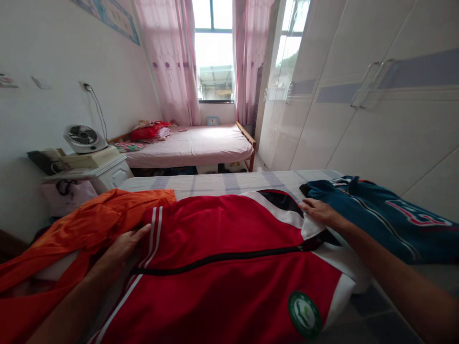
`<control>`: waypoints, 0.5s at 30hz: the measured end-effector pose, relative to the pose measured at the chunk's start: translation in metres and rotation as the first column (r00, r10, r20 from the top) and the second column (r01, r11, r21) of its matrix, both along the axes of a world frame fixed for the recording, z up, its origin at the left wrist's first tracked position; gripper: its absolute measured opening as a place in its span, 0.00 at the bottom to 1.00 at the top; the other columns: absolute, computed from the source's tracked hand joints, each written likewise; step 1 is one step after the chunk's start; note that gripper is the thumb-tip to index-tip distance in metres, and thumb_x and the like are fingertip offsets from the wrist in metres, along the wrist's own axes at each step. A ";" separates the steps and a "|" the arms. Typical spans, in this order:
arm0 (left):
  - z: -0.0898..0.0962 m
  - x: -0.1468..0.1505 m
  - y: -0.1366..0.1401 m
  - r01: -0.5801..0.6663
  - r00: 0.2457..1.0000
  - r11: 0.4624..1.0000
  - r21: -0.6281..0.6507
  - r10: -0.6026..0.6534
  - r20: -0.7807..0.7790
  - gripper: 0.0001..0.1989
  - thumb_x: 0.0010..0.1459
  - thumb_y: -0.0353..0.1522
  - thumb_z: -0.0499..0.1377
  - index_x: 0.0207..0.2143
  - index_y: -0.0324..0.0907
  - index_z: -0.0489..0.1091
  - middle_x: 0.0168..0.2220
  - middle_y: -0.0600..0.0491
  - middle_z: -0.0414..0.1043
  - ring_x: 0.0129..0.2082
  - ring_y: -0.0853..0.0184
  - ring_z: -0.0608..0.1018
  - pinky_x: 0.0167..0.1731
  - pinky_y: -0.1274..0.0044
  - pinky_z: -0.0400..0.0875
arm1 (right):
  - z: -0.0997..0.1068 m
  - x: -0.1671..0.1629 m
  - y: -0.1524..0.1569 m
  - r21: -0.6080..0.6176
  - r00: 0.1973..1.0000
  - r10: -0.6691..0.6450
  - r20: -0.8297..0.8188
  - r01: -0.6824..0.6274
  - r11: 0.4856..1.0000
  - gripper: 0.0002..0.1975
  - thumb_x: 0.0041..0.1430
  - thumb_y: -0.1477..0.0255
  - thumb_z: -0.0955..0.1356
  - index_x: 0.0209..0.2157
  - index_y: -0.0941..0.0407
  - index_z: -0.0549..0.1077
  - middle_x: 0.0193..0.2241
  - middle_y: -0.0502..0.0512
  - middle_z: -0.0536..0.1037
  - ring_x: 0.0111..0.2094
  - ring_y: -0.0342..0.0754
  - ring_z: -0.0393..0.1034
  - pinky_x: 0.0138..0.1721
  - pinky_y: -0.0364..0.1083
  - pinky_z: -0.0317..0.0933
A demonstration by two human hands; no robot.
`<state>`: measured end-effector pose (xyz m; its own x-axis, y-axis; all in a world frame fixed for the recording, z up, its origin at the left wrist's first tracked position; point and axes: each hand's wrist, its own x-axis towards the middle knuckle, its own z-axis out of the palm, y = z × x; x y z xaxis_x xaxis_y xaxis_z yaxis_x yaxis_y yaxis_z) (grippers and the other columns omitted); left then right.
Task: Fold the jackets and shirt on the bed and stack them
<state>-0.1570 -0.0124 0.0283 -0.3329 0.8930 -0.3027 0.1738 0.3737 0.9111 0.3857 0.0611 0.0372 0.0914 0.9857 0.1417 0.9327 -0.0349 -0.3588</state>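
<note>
A red zip-up jacket (215, 229) with white stripes, white-and-black shoulder panels and a round green badge lies spread in front of me, its black zipper closed across the middle. My left hand (124, 246) is at its striped hem, thumb on top and the other fingers largely hidden by the cloth. At the opposite end, my right hand (319, 211) pinches the white collar area. Left of the jacket lies an orange garment (103, 215), close to my left hand. A dark teal zip jacket (373, 210) with a lettered patch rests beyond my right forearm.
The clothes lie on a bed with a checked sheet (222, 181). Behind it stands a second bed (201, 143) with a pink sheet, below a curtained window. A white wardrobe (322, 124) lines the right. At left, a fan (84, 137) sits above a nightstand (114, 174).
</note>
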 end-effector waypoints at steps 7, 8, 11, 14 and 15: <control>0.006 0.025 -0.009 0.013 0.985 0.974 0.228 0.026 -0.169 0.19 0.48 0.41 0.62 0.40 0.40 0.72 0.38 0.48 0.79 0.40 0.56 0.80 0.44 0.69 0.74 | -0.023 0.006 0.027 -0.100 0.996 0.038 -0.079 -0.046 0.994 0.19 0.51 0.58 0.60 0.33 0.53 0.78 0.34 0.54 0.81 0.39 0.55 0.75 0.39 0.49 0.66; 0.005 0.027 -0.012 0.025 0.971 0.957 0.289 0.045 -0.233 0.21 0.48 0.42 0.61 0.42 0.39 0.71 0.42 0.48 0.78 0.42 0.56 0.79 0.46 0.69 0.73 | -0.027 0.009 0.027 -0.082 0.995 0.034 -0.090 -0.042 0.996 0.18 0.51 0.59 0.61 0.32 0.53 0.77 0.34 0.54 0.81 0.38 0.56 0.75 0.39 0.49 0.66; 0.004 0.030 -0.019 0.100 0.977 0.944 0.315 -0.033 -0.210 0.25 0.50 0.44 0.60 0.47 0.39 0.69 0.47 0.47 0.76 0.45 0.56 0.78 0.47 0.70 0.72 | -0.037 0.016 0.028 -0.015 0.989 0.012 -0.146 -0.015 1.000 0.17 0.50 0.59 0.61 0.31 0.53 0.77 0.33 0.53 0.81 0.38 0.56 0.75 0.39 0.49 0.66; 0.009 0.028 -0.017 0.144 0.989 0.974 0.177 -0.140 -0.035 0.24 0.50 0.44 0.62 0.45 0.38 0.72 0.42 0.47 0.79 0.43 0.57 0.79 0.44 0.70 0.74 | -0.040 0.018 0.025 0.009 0.981 -0.016 -0.196 0.018 1.000 0.18 0.50 0.58 0.62 0.31 0.53 0.78 0.34 0.54 0.81 0.40 0.57 0.75 0.41 0.50 0.66; 0.010 0.026 -0.015 0.139 0.990 0.982 0.131 -0.142 0.013 0.23 0.50 0.43 0.62 0.43 0.37 0.73 0.40 0.47 0.79 0.41 0.57 0.80 0.43 0.70 0.75 | -0.040 0.017 0.023 0.002 0.977 -0.020 -0.213 0.021 1.000 0.18 0.50 0.58 0.62 0.32 0.53 0.78 0.34 0.55 0.81 0.41 0.57 0.75 0.42 0.50 0.66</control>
<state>-0.1307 -0.0277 0.0385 -0.1959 0.9625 -0.1877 0.1953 0.2259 0.9544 0.4027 0.0843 -0.0025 0.1398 0.9828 0.1206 0.8342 -0.0513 -0.5491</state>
